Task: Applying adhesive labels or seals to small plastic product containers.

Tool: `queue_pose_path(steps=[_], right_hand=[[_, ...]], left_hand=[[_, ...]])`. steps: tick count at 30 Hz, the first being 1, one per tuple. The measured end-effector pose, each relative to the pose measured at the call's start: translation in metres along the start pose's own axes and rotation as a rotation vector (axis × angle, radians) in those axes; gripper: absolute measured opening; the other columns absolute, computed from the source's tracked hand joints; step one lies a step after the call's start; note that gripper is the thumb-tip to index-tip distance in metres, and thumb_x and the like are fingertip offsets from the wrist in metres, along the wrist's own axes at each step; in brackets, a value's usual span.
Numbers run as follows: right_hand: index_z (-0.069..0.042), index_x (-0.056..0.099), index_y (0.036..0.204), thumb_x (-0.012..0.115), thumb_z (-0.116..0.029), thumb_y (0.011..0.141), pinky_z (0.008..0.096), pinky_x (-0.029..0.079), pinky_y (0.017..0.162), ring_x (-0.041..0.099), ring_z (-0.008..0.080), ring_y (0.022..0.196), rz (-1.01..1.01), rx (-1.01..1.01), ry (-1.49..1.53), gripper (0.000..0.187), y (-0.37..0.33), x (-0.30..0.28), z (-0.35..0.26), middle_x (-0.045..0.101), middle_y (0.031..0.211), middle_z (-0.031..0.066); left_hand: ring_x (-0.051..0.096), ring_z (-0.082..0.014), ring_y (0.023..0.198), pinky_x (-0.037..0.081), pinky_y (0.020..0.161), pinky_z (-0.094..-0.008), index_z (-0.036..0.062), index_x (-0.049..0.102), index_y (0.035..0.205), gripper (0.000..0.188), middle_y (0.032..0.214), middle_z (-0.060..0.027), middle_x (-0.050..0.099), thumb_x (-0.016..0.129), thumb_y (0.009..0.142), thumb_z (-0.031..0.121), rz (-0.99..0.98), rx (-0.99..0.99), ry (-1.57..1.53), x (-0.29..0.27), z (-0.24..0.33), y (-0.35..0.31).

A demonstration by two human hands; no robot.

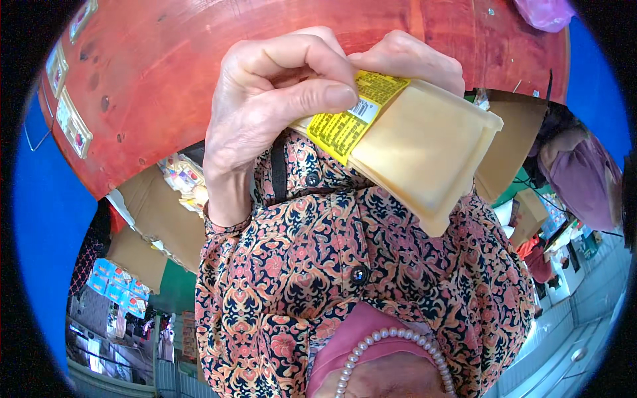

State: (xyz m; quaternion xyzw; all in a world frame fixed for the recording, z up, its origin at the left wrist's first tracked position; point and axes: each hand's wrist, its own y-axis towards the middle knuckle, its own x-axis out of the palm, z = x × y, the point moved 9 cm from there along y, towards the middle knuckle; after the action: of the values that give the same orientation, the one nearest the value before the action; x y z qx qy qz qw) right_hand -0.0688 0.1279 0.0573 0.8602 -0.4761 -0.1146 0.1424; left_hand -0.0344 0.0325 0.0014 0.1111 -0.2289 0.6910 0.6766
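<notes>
A shallow cream plastic tub (424, 149) is tilted in the air in front of my patterned shirt, its smooth broad face showing. Around one end of it runs a yellow printed label (338, 136) with a white barcode patch. My left hand (265, 99) is closed at that end, the thumb pressing on the label beside the barcode and the fingers curled above. Behind the tub's upper edge, my right hand (418, 60) grips it. Its fingertips are mostly hidden by the tub and label.
A worn red table (166, 60) spans the far side, with several flat labelled packs (71, 123) along its left edge. A purple plastic bag (547, 13) lies at far right. Cardboard boxes (166, 215) flank me, the left one holding packs (182, 179). Another person's purple sleeve (580, 176) shows at right.
</notes>
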Motion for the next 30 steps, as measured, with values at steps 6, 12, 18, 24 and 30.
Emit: queue_pose_path(steps=[6, 12, 18, 24, 30], right_hand=[[0.004, 0.059, 0.098, 0.068, -0.018, 0.068, 0.0269, 0.044, 0.056, 0.056, 0.0182, 0.066, -0.183, 0.075, 0.021, 0.038, -0.005, -0.004, 0.027, 0.058, 0.077, 0.0116], [0.000, 0.062, 0.098, 0.068, -0.009, 0.069, 0.0265, 0.046, 0.057, 0.058, 0.0172, 0.067, -0.360, 0.152, 0.031, 0.032, -0.014, -0.013, 0.054, 0.058, 0.075, 0.0079], [-0.002, 0.063, 0.097, 0.068, -0.006, 0.068, 0.0261, 0.047, 0.058, 0.059, 0.0170, 0.068, -0.435, 0.200, 0.118, 0.030, -0.024, -0.006, 0.059, 0.058, 0.075, 0.0071], [-0.003, 0.064, 0.097, 0.067, -0.006, 0.068, 0.0259, 0.047, 0.058, 0.060, 0.0174, 0.068, -0.492, 0.185, 0.073, 0.030, -0.030, 0.001, 0.053, 0.058, 0.077, 0.0071], [0.002, 0.067, 0.089, 0.064, -0.014, 0.072, 0.0234, 0.040, 0.051, 0.054, 0.0145, 0.061, -0.460, 0.079, -0.151, 0.024, -0.011, 0.004, 0.035, 0.055, 0.072, 0.0088]], left_hand=[[0.047, -0.0042, 0.064, 0.034, 0.057, -0.0194, -0.0022, 0.061, 0.072, 0.004, 0.069, 0.0013, 0.051, 0.064, 0.072, -0.002, 0.028, -0.115, 0.154, -0.003, -0.010, -0.002], [0.043, -0.0038, 0.062, 0.031, 0.055, -0.0204, -0.0006, 0.060, 0.071, 0.006, 0.068, 0.0015, 0.048, 0.066, 0.072, 0.000, -0.005, -0.106, 0.243, 0.001, -0.015, -0.001], [0.045, -0.0031, 0.063, 0.034, 0.056, -0.0196, 0.0007, 0.060, 0.071, 0.008, 0.069, 0.0013, 0.050, 0.067, 0.071, 0.001, -0.021, -0.071, 0.309, -0.001, -0.018, -0.008], [0.053, -0.0132, 0.079, 0.042, 0.073, -0.0242, -0.0028, 0.057, 0.076, 0.011, 0.076, -0.0058, 0.055, 0.065, 0.069, -0.007, 0.107, -0.202, 0.204, -0.008, -0.034, -0.018], [0.058, -0.0130, 0.075, 0.045, 0.065, -0.0228, 0.0003, 0.063, 0.082, 0.010, 0.085, -0.0108, 0.061, 0.055, 0.081, 0.007, 0.231, 0.136, 0.349, -0.031, 0.011, -0.017]])
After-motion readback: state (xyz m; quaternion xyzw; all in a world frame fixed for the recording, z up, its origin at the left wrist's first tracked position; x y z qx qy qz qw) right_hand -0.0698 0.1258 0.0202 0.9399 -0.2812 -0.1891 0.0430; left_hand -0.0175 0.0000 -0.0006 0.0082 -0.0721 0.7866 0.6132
